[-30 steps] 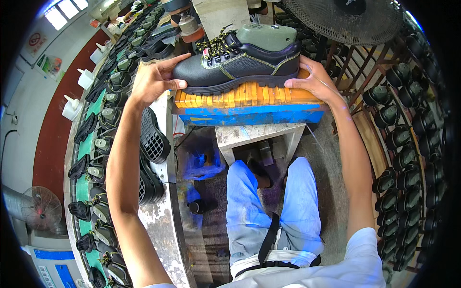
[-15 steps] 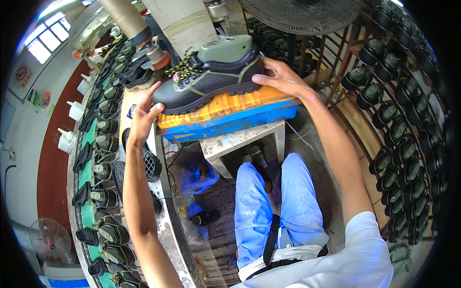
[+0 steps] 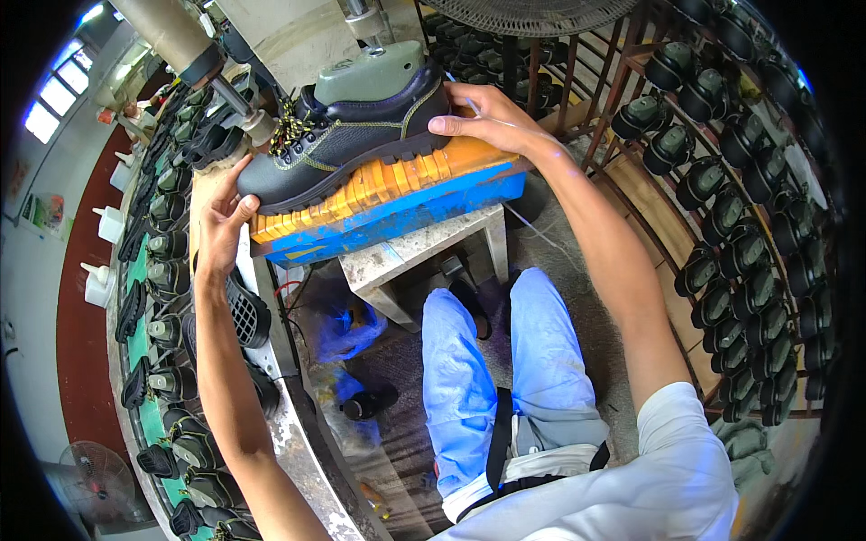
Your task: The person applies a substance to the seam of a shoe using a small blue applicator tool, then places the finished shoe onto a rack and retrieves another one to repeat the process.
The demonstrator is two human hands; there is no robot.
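Observation:
A dark grey lace-up work shoe [image 3: 347, 135] with a green last inside lies on the orange ridged pad [image 3: 379, 185] of a press, above a blue base [image 3: 406, 212]. My left hand [image 3: 221, 221] holds the toe end of the shoe at the left. My right hand [image 3: 483, 117] grips the heel end at the right. Metal press arms [image 3: 239, 99] come down on the shoe from above.
A curved conveyor [image 3: 158, 298] with several dark shoes runs along the left. Racks of shoes on lasts [image 3: 749, 225] fill the right. A concrete stand [image 3: 424, 257] carries the press. A black sole mould [image 3: 244, 311] sits beside my left forearm. My legs [image 3: 505, 379] are below.
The view has tilted and shifted left. The shoe now sits slanted under the press arms, and both hands stay on its ends.

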